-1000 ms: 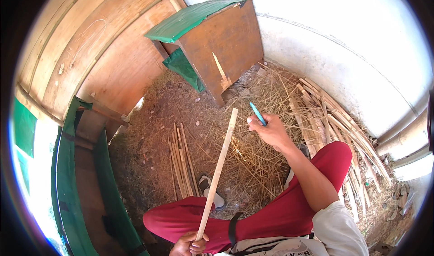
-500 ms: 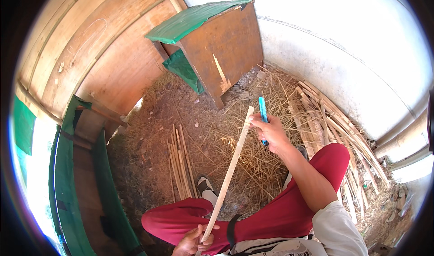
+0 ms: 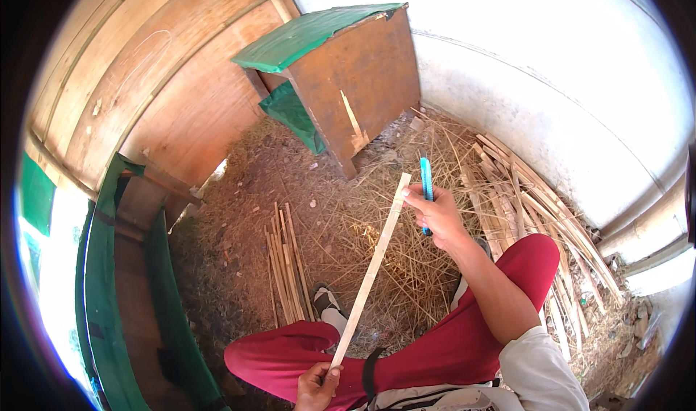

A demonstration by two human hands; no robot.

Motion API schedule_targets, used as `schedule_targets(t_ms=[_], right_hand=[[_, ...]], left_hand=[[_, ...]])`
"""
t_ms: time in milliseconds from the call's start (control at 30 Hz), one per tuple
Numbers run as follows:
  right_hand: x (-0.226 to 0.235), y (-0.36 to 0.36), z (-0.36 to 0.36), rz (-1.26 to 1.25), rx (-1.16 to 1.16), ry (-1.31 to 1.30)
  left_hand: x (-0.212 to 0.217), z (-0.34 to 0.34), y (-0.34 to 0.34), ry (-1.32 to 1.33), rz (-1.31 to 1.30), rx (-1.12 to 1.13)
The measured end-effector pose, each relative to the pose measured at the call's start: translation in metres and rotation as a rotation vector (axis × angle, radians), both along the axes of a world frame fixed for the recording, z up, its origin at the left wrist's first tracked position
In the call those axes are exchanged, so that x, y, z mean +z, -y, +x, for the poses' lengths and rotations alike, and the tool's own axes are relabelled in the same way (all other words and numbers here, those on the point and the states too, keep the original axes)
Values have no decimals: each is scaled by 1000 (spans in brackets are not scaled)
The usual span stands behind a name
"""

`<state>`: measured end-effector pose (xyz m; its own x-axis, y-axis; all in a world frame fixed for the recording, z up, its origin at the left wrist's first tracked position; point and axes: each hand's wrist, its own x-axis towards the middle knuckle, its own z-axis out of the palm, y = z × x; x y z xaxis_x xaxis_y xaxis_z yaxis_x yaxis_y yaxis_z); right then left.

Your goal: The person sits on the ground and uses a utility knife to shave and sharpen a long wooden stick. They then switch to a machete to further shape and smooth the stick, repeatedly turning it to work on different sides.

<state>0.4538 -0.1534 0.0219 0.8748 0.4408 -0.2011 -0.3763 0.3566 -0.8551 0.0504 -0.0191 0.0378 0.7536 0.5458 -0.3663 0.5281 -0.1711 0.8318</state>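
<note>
— Bamboo, is it? What am I holding?

— I'm gripping a long pale bamboo strip (image 3: 371,269) at its lower end with my left hand (image 3: 317,387), fingers clamped round it just above my red-trousered knee (image 3: 290,353). It's slanting up and away to my right hand (image 3: 435,214).

— And that hand?

— It's closing round a teal-handled tool (image 3: 426,186), held upright — thumb touching the strip's top end. I'm keeping the hands well apart, one at each end.

— Around me?

— A bundle of split sticks (image 3: 284,266) is lying on straw just left of the strip; more slats (image 3: 536,208) are leaning by the white wall; a green-roofed wooden box (image 3: 341,70) is standing beyond.
</note>
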Motion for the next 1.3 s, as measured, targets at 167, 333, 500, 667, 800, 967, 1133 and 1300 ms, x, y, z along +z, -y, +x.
schedule_targets(t_ms=[167,333,500,667,800,967,1133,1300], right_hand=[[3,4,-1,115,-39,-4],[0,0,-2,-205,-398,405],[7,1,-19,-347,-435,1356],[11,-1,-46,-494,-76,1614],[5,5,-39,-635,155,1429],[-4,3,-31,-776,102,1393],[-4,4,-23,-781,14,1200],[0,-4,-25,-772,6,955]], left_hand=[[-3,-3,-1,63,79,-5],[35,16,-27,-9,365,-21],[84,72,-65,118,847,-316],[109,140,-92,124,822,-595],[113,187,-101,166,854,-767],[113,212,-94,158,1097,-668],[104,199,-74,470,1366,-341],[36,170,-87,585,1016,-119]])
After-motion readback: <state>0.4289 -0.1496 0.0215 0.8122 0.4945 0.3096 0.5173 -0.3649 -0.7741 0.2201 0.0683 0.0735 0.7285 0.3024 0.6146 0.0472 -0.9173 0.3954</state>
